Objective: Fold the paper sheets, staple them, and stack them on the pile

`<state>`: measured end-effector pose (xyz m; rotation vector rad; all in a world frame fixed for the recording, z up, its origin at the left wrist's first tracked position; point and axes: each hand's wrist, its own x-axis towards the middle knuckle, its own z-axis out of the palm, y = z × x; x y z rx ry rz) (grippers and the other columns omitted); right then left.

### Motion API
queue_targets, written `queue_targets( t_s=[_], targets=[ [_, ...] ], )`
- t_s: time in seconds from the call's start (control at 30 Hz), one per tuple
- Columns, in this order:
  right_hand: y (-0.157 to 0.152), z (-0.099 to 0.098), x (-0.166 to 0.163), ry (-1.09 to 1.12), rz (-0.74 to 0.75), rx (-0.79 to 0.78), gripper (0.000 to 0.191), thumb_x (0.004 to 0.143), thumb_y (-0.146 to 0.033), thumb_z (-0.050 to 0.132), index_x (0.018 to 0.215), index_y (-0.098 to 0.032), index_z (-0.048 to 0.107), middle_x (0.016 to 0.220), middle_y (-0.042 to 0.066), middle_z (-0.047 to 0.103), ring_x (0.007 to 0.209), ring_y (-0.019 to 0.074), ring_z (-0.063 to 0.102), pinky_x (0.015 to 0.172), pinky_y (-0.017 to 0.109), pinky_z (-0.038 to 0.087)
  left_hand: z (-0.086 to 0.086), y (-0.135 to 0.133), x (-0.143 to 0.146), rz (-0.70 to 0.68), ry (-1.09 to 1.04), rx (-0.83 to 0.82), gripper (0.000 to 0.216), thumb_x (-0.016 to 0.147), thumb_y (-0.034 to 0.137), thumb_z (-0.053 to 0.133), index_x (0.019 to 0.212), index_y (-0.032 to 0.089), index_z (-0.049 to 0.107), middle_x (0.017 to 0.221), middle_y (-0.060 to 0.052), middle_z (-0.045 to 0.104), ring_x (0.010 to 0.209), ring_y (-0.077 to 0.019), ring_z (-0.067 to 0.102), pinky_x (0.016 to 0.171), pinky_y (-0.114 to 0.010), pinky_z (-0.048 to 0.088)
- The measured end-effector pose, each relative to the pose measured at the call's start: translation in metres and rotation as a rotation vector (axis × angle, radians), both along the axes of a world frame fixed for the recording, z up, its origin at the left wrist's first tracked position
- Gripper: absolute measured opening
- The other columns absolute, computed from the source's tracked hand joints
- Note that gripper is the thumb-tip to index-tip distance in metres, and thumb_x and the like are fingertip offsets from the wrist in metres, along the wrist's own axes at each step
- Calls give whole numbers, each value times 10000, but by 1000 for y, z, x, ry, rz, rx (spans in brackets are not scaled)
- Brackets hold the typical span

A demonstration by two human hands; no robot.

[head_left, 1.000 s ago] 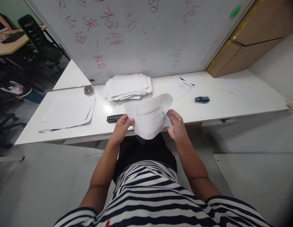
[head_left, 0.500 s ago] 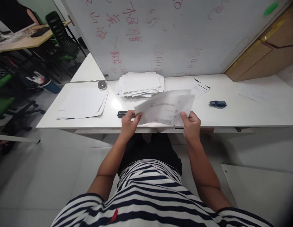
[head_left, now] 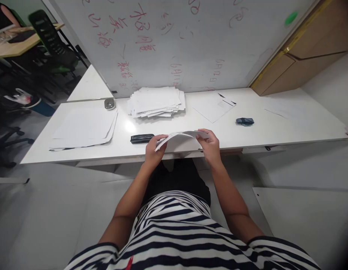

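Observation:
Between my hands, above the desk's front edge, is some white paper (head_left: 181, 141), bowed upward in the middle and seen nearly edge-on. How many sheets there are I cannot tell. My left hand (head_left: 154, 150) pinches the left end, thumb against fingers. The right end is gripped by my right hand (head_left: 209, 146), its fingers over the far side. Just left of my left hand lies a black stapler (head_left: 142, 138). Behind the held paper rises an untidy stack of white paper (head_left: 157, 102).
A flat pile of sheets (head_left: 81, 125) lies on the left of the white desk (head_left: 123, 150), near a small grey-topped device (head_left: 109, 104). To the right are a loose sheet (head_left: 214, 110) and a dark blue object (head_left: 245, 121). A whiteboard (head_left: 162, 45) stands behind, beside cardboard boxes (head_left: 297, 56).
The held paper has tipped from face-on to nearly edge-on and now bows upward. My hands have come slightly closer together. The camera view has shifted right.

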<state>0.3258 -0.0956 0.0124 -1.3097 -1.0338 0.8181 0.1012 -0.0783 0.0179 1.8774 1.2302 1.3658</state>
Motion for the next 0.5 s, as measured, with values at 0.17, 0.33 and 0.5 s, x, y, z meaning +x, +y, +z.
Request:
queue_targets(
  t_s=[0.17, 0.33, 0.5],
  targets=[
    [-7, 13, -5, -25, -38, -6, 282, 789, -430, 641, 961, -207, 659, 906, 33, 701, 865, 205, 630, 800, 338, 485, 13, 6, 1, 108, -125, -157, 264, 814, 441, 633, 912, 198, 666, 885, -29, 673, 832, -161, 627, 762, -284, 493],
    [-13, 2, -13, -72, -54, -42, 310, 786, -430, 647, 970, -182, 676, 930, 55, 717, 900, 231, 643, 824, 362, 486, 5, 13, 1, 114, -271, -275, 335, 753, 472, 685, 902, 172, 670, 836, -31, 669, 806, -167, 627, 743, -282, 499],
    [-23, -13, -24, -63, -64, -93, 347, 804, -441, 622, 1012, -171, 686, 1024, 74, 724, 999, 251, 644, 915, 394, 470, -11, 8, 6, 88, -337, -374, 365, 718, 476, 713, 907, 168, 665, 868, -42, 691, 826, -181, 645, 766, -307, 518]
  ],
)
